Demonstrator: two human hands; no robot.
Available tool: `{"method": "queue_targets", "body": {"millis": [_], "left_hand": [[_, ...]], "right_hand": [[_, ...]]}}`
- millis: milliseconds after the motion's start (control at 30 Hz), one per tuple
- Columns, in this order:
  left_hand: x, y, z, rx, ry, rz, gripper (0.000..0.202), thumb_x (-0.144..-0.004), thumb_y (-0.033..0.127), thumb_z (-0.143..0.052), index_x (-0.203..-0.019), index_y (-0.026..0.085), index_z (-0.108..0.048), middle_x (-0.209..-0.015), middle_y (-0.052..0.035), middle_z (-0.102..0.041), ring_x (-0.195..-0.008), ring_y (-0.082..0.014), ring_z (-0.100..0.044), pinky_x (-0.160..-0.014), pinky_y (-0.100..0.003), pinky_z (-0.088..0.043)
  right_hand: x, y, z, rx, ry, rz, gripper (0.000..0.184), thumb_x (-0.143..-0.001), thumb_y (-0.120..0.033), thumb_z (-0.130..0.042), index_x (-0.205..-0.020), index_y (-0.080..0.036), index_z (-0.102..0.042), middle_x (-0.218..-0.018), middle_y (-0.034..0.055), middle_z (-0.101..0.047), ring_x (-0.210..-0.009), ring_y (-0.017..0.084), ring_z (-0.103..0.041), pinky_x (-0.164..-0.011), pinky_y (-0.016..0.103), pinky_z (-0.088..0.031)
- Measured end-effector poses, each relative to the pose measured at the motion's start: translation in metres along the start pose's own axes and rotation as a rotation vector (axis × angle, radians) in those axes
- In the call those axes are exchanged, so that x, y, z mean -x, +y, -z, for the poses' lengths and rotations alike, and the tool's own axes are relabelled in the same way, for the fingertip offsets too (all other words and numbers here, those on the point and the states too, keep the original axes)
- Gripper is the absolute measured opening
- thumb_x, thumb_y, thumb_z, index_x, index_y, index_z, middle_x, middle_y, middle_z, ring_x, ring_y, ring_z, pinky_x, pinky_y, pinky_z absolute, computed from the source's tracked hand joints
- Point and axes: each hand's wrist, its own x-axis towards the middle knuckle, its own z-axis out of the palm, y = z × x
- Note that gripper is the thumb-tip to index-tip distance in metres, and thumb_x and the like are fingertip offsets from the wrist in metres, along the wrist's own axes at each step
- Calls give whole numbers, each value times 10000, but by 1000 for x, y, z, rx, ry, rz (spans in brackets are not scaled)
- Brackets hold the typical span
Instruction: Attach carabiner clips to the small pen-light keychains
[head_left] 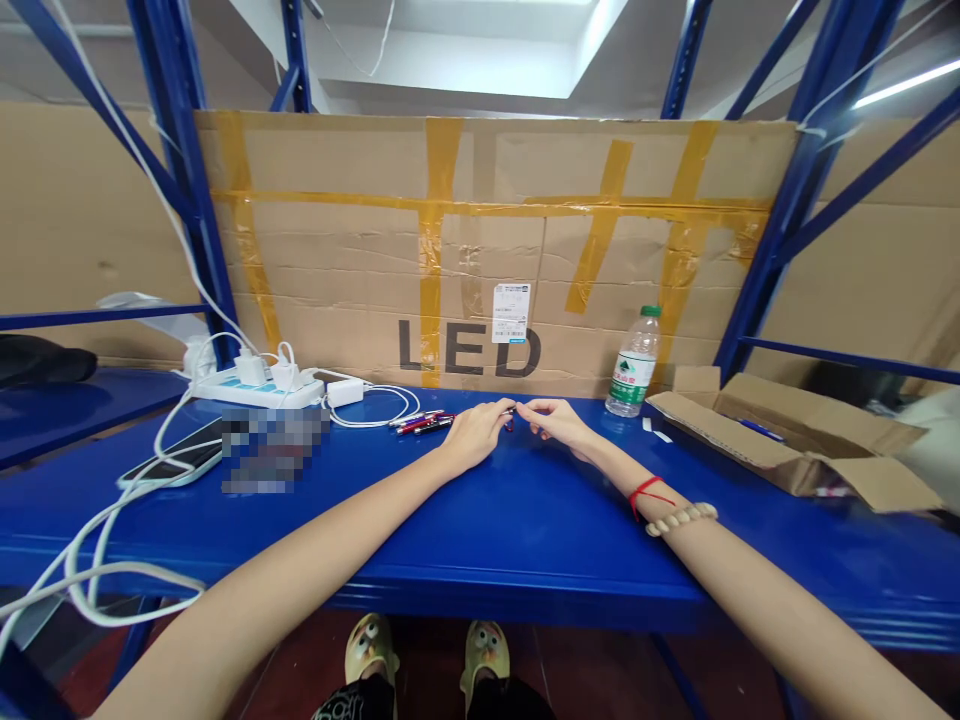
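Small dark piece [513, 409] is sitting between the two sets of fingertips, just above the far half of the blue table [487, 530]. A red bit [509, 425] is showing right below it (same object or a separate one, cannot tell). Long axis: too little is showing to settle; the visible sliver is seemingly running left to right, from one hand toward the other.

Left hand [480, 435] is coming in from the near left, fingers together and bending over, the tips apparently closing on the piece with no gap visible. Right hand [559, 422] is reaching in from the near right, thumb and forefinger almost meeting at the piece's right side; whether they are gripping or only touching, cannot tell. So the piece is lying to the right of the left fingertips and to the left of the right ones, with neither hand clearly nearer.

Outward: several pens [424, 424] are lying in a loose bunch just left of the left hand, running roughly left to right. Farther left, a white adapter [346, 391] is resting. On the right, a bottle [634, 365] is standing upright, an open box [720, 430] beyond it.
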Motion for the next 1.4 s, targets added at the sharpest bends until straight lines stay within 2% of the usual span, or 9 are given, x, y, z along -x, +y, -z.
{"method": "queue_targets", "body": {"millis": [300,400,533,667,867,1033,1133,1400], "left_hand": [[3,1,1,14,-12,47,239,-901,284,-278,-1005,246,-490,-955,6,-624,-905,-161,-574,-736,-257,-434],[3,0,2,70,-24,87,245,-904,298,-258,-987,251,-484,-970,19,-623,-897,-157,-579,-720,-255,-429],[3,-1,2,116,-57,98,256,-906,315,-230,-938,244,-474,-974,17,-615,-898,-169,-576,-694,-264,-421],[2,-3,2,146,-136,83,264,-903,319,-220,-921,230,-468,-926,2,-611,-850,-169,-574,-657,-258,-413],[2,-4,3,207,-204,86,262,-898,348,-230,-941,234,-462,-850,3,-597,-782,-169,-565,-619,-253,-392],[3,-2,5,224,-257,76,245,-895,329,-239,-922,234,-463,-785,9,-577,-728,-158,-550,-596,-239,-372],[3,-3,4,253,-249,60,246,-898,327,-235,-911,229,-460,-757,13,-563,-702,-150,-540,-588,-233,-365],[2,-6,0,253,-268,-57,237,-898,304,-259,-897,209,-475,-772,-2,-561,-682,-141,-539,-591,-228,-363]], "right_hand": [[1,-3,-7,-68,91,75,463,-525,-482,-716,-812,-126,-650,-649,14,-572,-489,56,-403,-415,181,-323],[3,-6,-7,-42,55,122,472,-528,-479,-714,-829,-118,-669,-675,34,-588,-476,57,-405,-406,191,-316],[2,-8,-3,20,18,242,444,-539,-474,-707,-829,-138,-690,-862,67,-589,-475,53,-439,-411,211,-349],[-3,-5,3,94,-27,305,392,-545,-463,-710,-790,-157,-707,-882,54,-550,-478,45,-450,-454,225,-397],[-4,-2,8,160,-34,330,339,-555,-428,-716,-768,-164,-710,-865,43,-544,-484,39,-430,-453,219,-389],[-3,-5,14,129,-148,263,300,-516,-385,-743,-718,-165,-708,-890,53,-559,-508,52,-468,-443,215,-398],[-3,-5,16,125,-132,256,307,-508,-363,-751,-744,-171,-711,-898,50,-561,-480,36,-443,-433,214,-395],[-1,-5,15,91,-177,192,264,-468,-360,-767,-604,-147,-687,-828,47,-571,-511,58,-478,-443,214,-397]]}}
